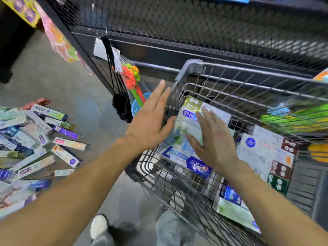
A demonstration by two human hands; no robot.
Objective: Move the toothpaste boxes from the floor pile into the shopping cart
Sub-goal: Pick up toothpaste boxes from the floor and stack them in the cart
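Note:
A grey wire shopping cart (193, 68) stands at right, with several toothpaste boxes in it. A bunch of white and green boxes (186, 119) stands tilted at its near left corner. My left hand (150, 118) is flat, fingers straight, against the bunch's left side at the cart's edge. My right hand (213, 137) lies flat with straight fingers on the bunch's right face. More stacked boxes (262, 150) fill the cart's right part. The floor pile of toothpaste boxes (33, 139) lies at left on the grey floor.
A black mesh shelf unit (177, 23) runs behind the cart. A net bag of bright plastic toys (131, 80) hangs from it beside the cart's left corner. Pink packs (58, 39) hang further left. My shoe (99, 226) and trouser leg are below.

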